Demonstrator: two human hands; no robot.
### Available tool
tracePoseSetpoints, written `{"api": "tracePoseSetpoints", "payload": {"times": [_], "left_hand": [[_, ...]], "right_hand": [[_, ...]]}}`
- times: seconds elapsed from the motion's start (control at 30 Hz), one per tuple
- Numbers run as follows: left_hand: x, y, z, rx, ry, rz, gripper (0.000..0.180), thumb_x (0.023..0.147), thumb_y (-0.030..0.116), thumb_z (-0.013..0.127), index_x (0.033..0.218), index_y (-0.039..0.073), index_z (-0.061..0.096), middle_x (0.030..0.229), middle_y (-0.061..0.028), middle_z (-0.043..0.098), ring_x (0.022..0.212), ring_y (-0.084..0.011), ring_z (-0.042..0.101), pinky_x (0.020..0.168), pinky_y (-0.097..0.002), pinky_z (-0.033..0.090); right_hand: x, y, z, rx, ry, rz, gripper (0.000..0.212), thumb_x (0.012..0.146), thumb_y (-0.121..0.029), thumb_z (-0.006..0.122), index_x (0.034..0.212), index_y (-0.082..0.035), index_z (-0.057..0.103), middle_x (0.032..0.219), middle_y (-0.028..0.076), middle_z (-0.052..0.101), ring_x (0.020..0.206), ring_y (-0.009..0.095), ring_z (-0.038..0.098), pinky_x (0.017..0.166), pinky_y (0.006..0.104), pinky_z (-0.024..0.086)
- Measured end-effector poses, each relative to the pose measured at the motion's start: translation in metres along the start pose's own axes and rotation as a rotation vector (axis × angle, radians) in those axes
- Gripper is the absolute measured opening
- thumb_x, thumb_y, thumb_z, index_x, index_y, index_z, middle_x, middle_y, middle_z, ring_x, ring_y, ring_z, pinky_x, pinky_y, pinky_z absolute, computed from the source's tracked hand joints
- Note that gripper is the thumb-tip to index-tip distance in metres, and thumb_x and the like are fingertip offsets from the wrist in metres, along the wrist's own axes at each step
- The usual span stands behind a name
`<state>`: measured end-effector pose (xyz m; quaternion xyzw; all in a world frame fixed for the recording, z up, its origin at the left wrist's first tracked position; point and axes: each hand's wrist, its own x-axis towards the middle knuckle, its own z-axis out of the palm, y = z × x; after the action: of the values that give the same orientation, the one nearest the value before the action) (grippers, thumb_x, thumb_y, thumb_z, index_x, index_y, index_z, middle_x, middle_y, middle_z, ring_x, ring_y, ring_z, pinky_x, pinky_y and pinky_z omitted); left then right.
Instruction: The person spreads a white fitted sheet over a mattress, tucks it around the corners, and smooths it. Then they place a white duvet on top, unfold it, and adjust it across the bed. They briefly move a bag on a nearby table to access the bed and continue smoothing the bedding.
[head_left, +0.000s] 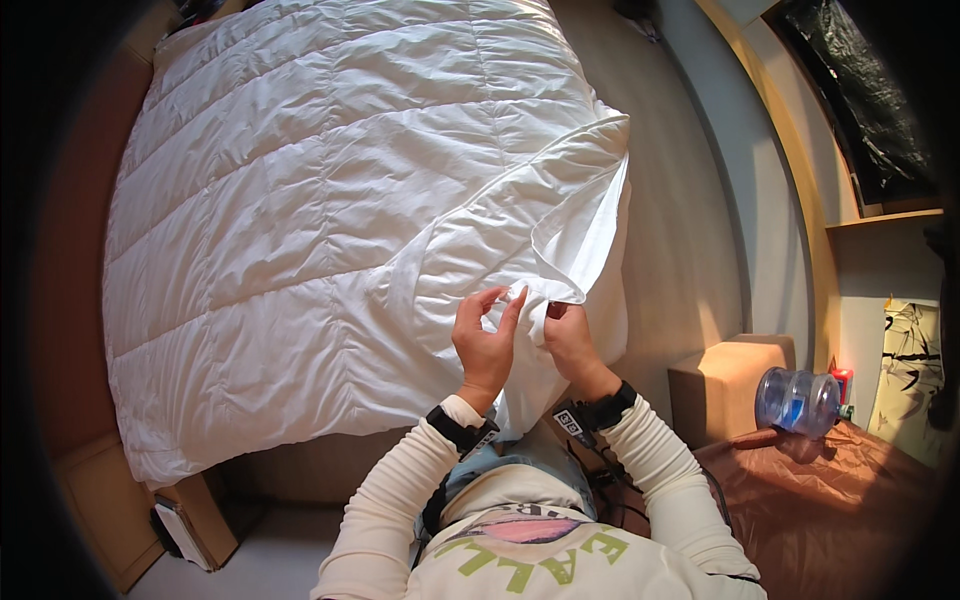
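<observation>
A white quilted duvet [270, 220] spreads over the bed, its near right corner folded back. Smooth white cloth and a hemmed edge show at that fold [580, 240]. At the fold's near end, my left hand [485, 345] is closed in a pinch, thumb and forefinger on a small bit of the cloth. Just to its right, my right hand [572, 345] grips the duvet's edge, with its fingertips partly hidden under the cloth. Between the two hands the fabric bunches up and hangs toward my legs.
A cardboard box [725, 385] stands on the right. Near it, a clear blue water jug [797, 402] lies on its side on a brown covered surface [760, 500]. Wooden shelving [885, 218] rises at far right. A bedside cabinet [105, 510] is at lower left.
</observation>
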<state>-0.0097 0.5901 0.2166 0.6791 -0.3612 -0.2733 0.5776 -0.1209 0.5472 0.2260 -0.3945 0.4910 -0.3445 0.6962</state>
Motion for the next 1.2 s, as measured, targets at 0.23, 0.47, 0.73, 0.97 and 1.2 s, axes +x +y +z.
{"api": "tracePoseSetpoints", "payload": {"times": [0.23,0.47,0.73,0.97,1.2], "left_hand": [[-0.004,-0.002,0.005,-0.060,0.090,0.042,0.033,0.079,0.019,0.077,0.100,0.002,0.060,0.096,-0.0102,0.056,0.084,-0.0207,0.057,0.073,-0.0308,0.051],[-0.005,0.001,0.001,-0.064,0.067,0.070,0.035,0.076,0.018,0.079,0.101,0.002,0.059,0.099,-0.0104,0.054,0.090,-0.0209,0.055,0.071,-0.0291,0.054],[0.005,-0.001,0.001,0.027,-0.033,0.137,0.032,0.075,0.020,0.079,0.099,0.006,0.062,0.101,-0.0091,0.055,0.094,-0.0239,0.052,0.077,-0.0335,0.046],[-0.002,0.001,-0.001,0.270,-0.210,0.274,0.038,0.079,0.028,0.074,0.106,0.006,0.060,0.110,-0.0108,0.053,0.101,-0.0291,0.047,0.090,-0.0392,0.036],[-0.002,-0.002,-0.003,0.105,-0.206,0.329,0.044,0.083,0.033,0.069,0.116,0.007,0.054,0.122,-0.0137,0.054,0.108,-0.0285,0.048,0.094,-0.0407,0.032]], "right_hand": [[-0.002,-0.003,0.003,0.068,-0.043,0.058,0.025,0.085,-0.010,0.063,0.108,-0.002,0.063,0.097,0.000,0.064,0.082,0.007,0.058,0.067,0.0229,0.046],[-0.001,0.004,0.006,0.089,0.029,0.039,0.017,0.088,-0.011,0.062,0.102,-0.001,0.066,0.088,0.000,0.065,0.075,0.006,0.057,0.063,0.0225,0.045],[0.004,0.013,0.004,0.223,0.030,0.023,0.021,0.089,-0.010,0.058,0.106,0.000,0.066,0.090,0.001,0.065,0.076,0.007,0.058,0.064,0.0228,0.046],[0.009,-0.005,-0.011,0.215,-0.203,0.058,0.033,0.087,-0.014,0.057,0.117,-0.001,0.061,0.102,0.003,0.064,0.087,0.009,0.060,0.072,0.0227,0.048],[0.016,-0.005,-0.014,0.186,-0.187,0.090,0.033,0.087,-0.011,0.056,0.118,0.001,0.060,0.108,0.005,0.064,0.093,0.011,0.061,0.076,0.0241,0.050]]}}
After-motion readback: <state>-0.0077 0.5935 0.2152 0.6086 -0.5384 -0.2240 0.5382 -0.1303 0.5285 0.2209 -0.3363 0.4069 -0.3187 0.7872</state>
